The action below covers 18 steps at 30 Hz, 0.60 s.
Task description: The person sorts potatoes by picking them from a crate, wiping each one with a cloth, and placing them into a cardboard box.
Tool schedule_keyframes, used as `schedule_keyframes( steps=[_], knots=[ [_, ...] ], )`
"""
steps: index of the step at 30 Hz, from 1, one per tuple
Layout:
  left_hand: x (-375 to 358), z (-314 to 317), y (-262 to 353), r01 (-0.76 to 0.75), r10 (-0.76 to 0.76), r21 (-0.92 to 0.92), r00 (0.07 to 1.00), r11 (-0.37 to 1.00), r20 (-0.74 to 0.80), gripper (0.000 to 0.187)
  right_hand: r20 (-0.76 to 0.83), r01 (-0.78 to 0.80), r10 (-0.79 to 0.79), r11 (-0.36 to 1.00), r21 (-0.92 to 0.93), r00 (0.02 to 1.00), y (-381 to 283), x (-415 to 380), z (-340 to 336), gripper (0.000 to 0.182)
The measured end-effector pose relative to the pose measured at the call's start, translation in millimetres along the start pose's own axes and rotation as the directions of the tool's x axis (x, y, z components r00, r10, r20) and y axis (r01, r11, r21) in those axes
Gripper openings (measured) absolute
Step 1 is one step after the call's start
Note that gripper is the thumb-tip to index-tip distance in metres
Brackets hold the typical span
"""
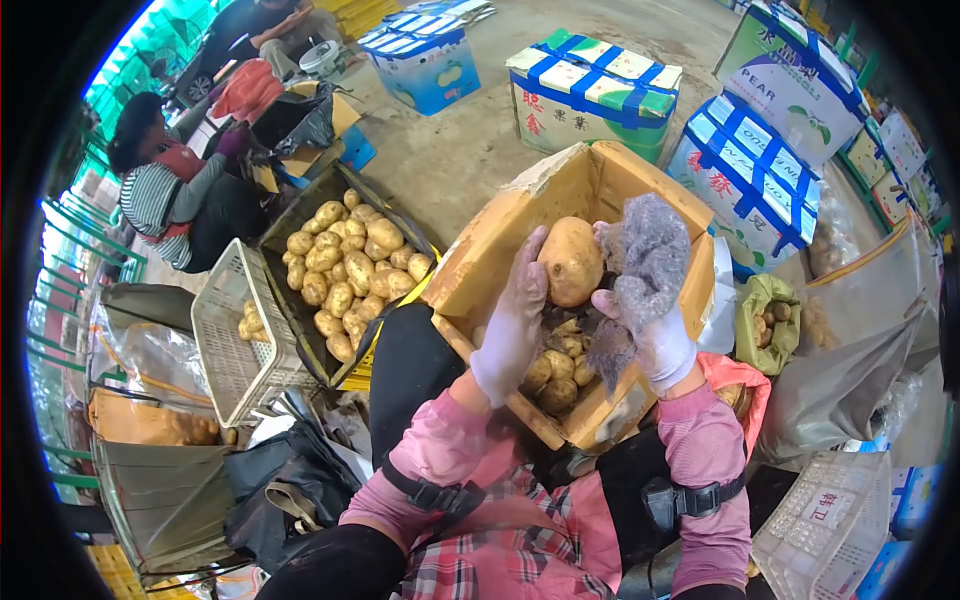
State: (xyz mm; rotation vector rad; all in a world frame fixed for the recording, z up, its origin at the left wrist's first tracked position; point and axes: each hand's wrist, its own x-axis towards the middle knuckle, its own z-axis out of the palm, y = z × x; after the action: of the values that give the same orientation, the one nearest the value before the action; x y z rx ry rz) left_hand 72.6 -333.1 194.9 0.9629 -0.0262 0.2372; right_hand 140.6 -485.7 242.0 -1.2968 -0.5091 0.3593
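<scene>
A large potato is held upright above a wooden box, between my two hands. My left hand, in a pale glove, presses its palm and fingers along the potato's left side. My right hand, also gloved, has a grey fuzzy cloth over its fingers and palm; its fingertips reach toward the potato's right side. Below, more potatoes lie at the bottom of the box. Part of the grey cloth hangs down over the box interior.
A crate full of potatoes and a white plastic basket stand at the left. A person sits beyond them. Taped cartons stand ahead and right. A green sack and a white crate are on the right.
</scene>
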Motion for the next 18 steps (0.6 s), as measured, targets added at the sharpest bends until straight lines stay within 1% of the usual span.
schedule_keyframes(
  steps=[2, 5, 6, 7, 8, 9, 10, 11, 12, 13, 16, 17, 18],
  knots=[
    [-0.3, -4.8, -3.3, -0.055, 0.054, 0.098, 0.998, 0.994, 0.008, 0.065, -0.006, 0.011, -0.011, 1.0, 0.025, 1.0, -2.1, -0.8, 1.7, 0.063],
    [-6.7, -7.7, 1.7, -0.075, 0.095, 0.281, 0.994, 0.957, -0.059, 0.062, -0.045, 0.029, -0.025, 0.994, 0.105, 0.999, 4.3, 0.3, 7.4, 0.051],
    [-12.3, 0.2, 8.8, 0.024, 0.004, 0.235, 0.993, 0.972, -0.117, 0.061, 0.072, -0.081, 0.082, 0.997, -0.016, 0.994, 6.2, -1.0, 3.5, 0.043],
    [-16.2, 7.2, 15.1, 0.119, -0.088, 0.179, 0.981, 0.977, -0.173, 0.061, 0.111, -0.099, 0.118, 0.982, -0.16, 0.987, 2.1, -2.9, -2.0, 0.038],
    [-11.5, 8.0, 13.9, 0.099, -0.053, 0.236, 0.979, 0.967, -0.197, 0.058, 0.135, -0.057, 0.105, 0.946, -0.32, 0.985, -4.9, -3.9, 2.3, 0.034],
    [-6.7, -5.2, -1.9, -0.007, 0.05, 0.249, 0.985, 0.968, -0.167, 0.054, 0.122, -0.034, 0.089, 0.918, -0.396, 0.988, -8.4, -5.1, 6.3, 0.031],
    [-12.6, -21.9, -10.9, -0.107, 0.134, 0.481, 0.991, 0.87, -0.022, 0.05, 0.081, -0.071, 0.108, 0.927, -0.369, 0.991, -7.4, -7.3, 16.9, 0.028],
    [-18.2, 0.8, -3.7, -0.11, 0.156, 0.524, 0.987, 0.845, -0.045, 0.048, -0.065, -0.022, 0.028, 0.996, 0.088, 0.997, 16.1, -9.1, 31.7, 0.039],
    [-16.2, 1.0, -5.1, -0.096, 0.13, 0.307, 0.987, 0.947, -0.094, 0.047, -0.114, -0.017, 0.036, 0.986, 0.167, 0.993, 14.0, -10.4, 36.8, 0.044],
    [-21.8, 2.3, 2.6, 0.069, -0.028, 0.339, 0.992, 0.938, -0.124, 0.047, -0.145, -0.007, 0.046, 0.966, 0.26, 0.988, 9.0, -16.7, 34.9, 0.05],
    [-26.4, 11.0, 7.9, -0.047, 0.022, 0.48, 0.998, 0.876, 0.058, 0.046, -0.253, 0.134, -0.1, 0.983, 0.121, 0.962, -3.9, -34.1, 18.9, 0.047],
    [-27.0, 13.7, 11.7, -0.098, 0.049, 0.522, 0.993, 0.847, 0.108, 0.047, -0.314, 0.141, -0.127, 0.99, 0.022, 0.941, -10.0, -43.4, 15.4, 0.047],
    [-30.9, 22.5, 19.1, -0.072, 0.021, 0.53, 0.995, 0.845, 0.103, 0.043, -0.372, 0.139, -0.158, 0.987, -0.078, 0.915, -25.6, -59.4, 8.9, 0.046]
  ],
)
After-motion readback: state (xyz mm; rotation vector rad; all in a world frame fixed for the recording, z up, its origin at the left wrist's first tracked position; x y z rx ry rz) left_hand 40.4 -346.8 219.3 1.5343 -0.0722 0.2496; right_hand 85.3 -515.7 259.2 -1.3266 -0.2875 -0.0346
